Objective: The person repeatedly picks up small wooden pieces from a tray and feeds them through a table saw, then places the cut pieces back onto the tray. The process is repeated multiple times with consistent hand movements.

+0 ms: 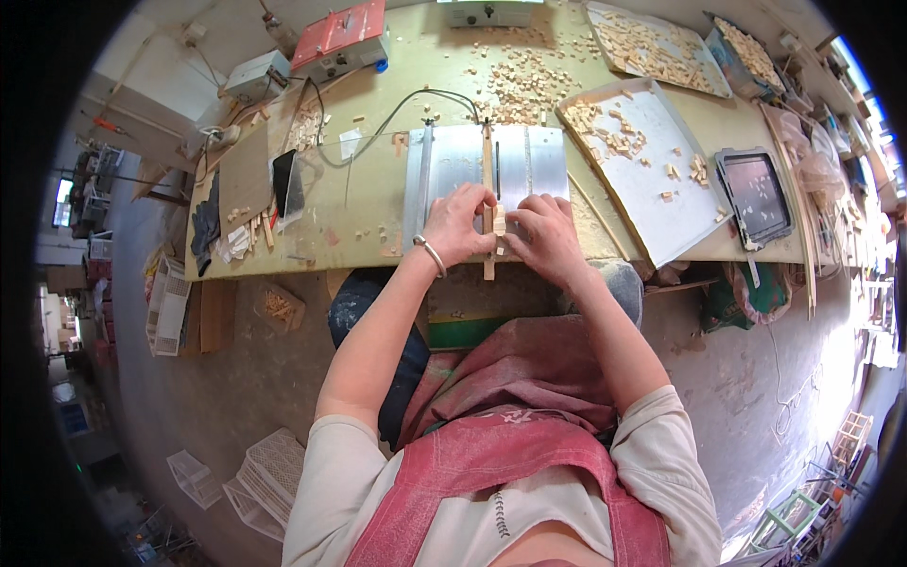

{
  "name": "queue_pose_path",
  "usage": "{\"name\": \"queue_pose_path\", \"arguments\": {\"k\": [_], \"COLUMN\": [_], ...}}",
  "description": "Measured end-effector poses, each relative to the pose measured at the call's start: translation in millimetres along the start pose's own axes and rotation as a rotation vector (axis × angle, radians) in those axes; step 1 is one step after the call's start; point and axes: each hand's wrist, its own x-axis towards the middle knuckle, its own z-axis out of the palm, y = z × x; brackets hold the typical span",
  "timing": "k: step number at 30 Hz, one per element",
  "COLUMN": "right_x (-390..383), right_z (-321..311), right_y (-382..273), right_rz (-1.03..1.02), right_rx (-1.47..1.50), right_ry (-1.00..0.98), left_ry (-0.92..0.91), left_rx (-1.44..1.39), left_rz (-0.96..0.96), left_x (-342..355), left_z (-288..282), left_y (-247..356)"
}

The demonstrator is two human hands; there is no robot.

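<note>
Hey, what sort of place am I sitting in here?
Most likely a small woodworking shop: little wooden blocks lie scattered across the bench, more sit on a pale tray, and a slotted metal plate, perhaps a saw table, is right in front of you.

Both arms reach forward from short off-white fabric sleeves, elbows bent and out, bare forearms converging. Left forearm (378,331) slants up and right; left wrist (433,253) has a thin pale bangle, hand angled inward. Bare left hand (455,227): back up, fingers bent, index and thumb curved toward the right hand. Right forearm (619,326) slants up and left. Bare right hand (550,236): back up, knuckles bent, fingers curled in, thumb side facing left hand. Hands near each other, roughly level. Fingertip closure unclear.
</note>
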Motion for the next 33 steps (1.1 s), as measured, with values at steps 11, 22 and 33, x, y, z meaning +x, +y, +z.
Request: {"name": "queue_pose_path", "arguments": {"k": [11,22,33], "right_x": [15,30,47], "right_z": [9,11,6], "right_y": [12,26,37], "right_rz": [-0.052,0.010,0.094], "right_rx": [-0.044,-0.001,0.096], "right_ry": [0.034,0.029,-0.037], "left_ry": [0.012,0.011,0.033], "left_rx": [-0.071,-0.110,-0.089], "left_rz": [-0.039,-0.032,-0.001], "left_x": [14,32,50], "left_z": [-2,-6,-6], "left_y": [-5,-15,-27]}}
